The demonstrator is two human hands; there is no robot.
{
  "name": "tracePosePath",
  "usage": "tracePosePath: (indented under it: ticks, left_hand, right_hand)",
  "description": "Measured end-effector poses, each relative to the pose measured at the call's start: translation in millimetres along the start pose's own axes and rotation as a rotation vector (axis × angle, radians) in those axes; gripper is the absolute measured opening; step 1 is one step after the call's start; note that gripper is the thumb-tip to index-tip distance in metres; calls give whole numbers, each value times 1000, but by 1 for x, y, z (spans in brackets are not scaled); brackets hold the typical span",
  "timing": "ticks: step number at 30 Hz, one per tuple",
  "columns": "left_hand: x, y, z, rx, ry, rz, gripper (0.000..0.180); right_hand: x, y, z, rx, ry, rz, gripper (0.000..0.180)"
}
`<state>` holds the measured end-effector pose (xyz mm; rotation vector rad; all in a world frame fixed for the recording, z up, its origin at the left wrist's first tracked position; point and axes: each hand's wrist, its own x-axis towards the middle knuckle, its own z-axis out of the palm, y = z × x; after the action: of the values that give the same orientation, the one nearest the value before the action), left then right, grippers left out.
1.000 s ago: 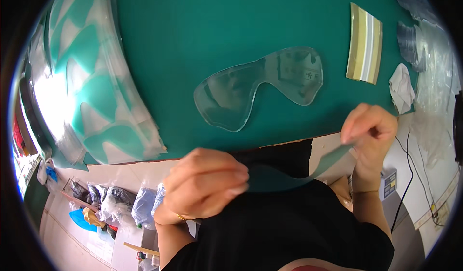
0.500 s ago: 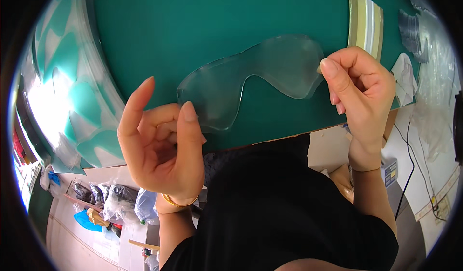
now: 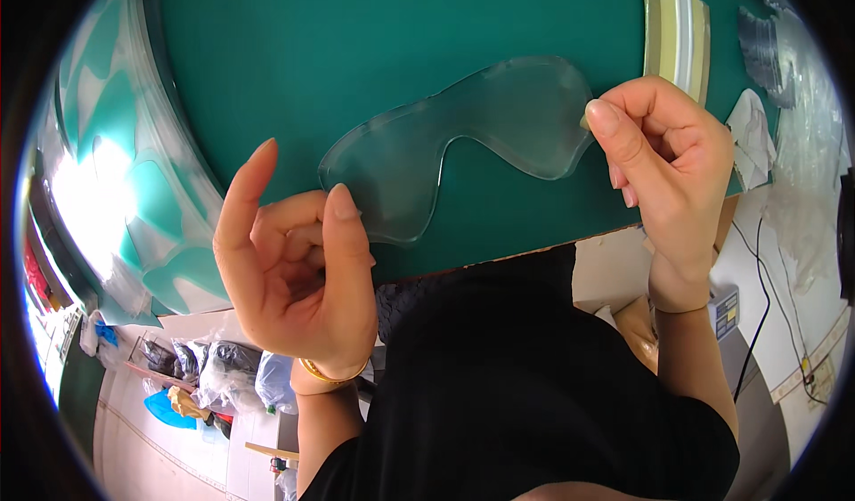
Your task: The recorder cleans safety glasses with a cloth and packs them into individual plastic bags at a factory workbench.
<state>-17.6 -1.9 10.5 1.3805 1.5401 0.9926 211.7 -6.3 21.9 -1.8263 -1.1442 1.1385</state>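
A clear one-piece goggle lens (image 3: 499, 109) with a nose notch along its lower edge is held up between my hands, above the green table. At its lower left end my left hand (image 3: 298, 269) pinches it between thumb and fingers, the index finger raised away. My right hand (image 3: 663, 149) grips the far right tip between thumb and index finger, its other fingers curled. The lens looks slightly hazy and tilts up toward the right.
A transparent plastic sheet with lens-shaped cutouts (image 3: 169, 207) curves along the left. A striped yellow-and-white strip (image 3: 679, 33) lies at the far right of the green tabletop (image 3: 356, 29), near a crumpled white cloth (image 3: 753, 140) and clear plastic wrap (image 3: 802, 171). Bagged items (image 3: 227, 372) sit at lower left.
The lens and both hands keep nearly the same pose, with the lens shifted slightly left and up in the picture. Both hands still hold it.
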Motion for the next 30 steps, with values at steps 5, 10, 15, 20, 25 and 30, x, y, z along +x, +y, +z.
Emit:
tracePosePath:
  ticks: [5,10,15,20,25,30]
  left_hand:
    - [0,-2,2,-7,9,-2,51]
    - [0,-2,2,-20,15,-5,52]
    - [-2,0,0,6,26,5,53]
    - [0,-3,5,-11,8,12,52]
    - [0,-2,7,43,27,22,51]
    - [-1,0,8,56,46,21,48]
  right_hand:
    - [0,2,-1,-2,0,6,20]
    - [0,1,0,-1,-4,5,19]
    - [0,1,0,4,-23,-11,19]
    - [1,4,-2,-23,-15,-16,19]
    - [0,4,-4,-80,-37,-31,17]
    - [-3,-8,-22,-269,193,-87,13]
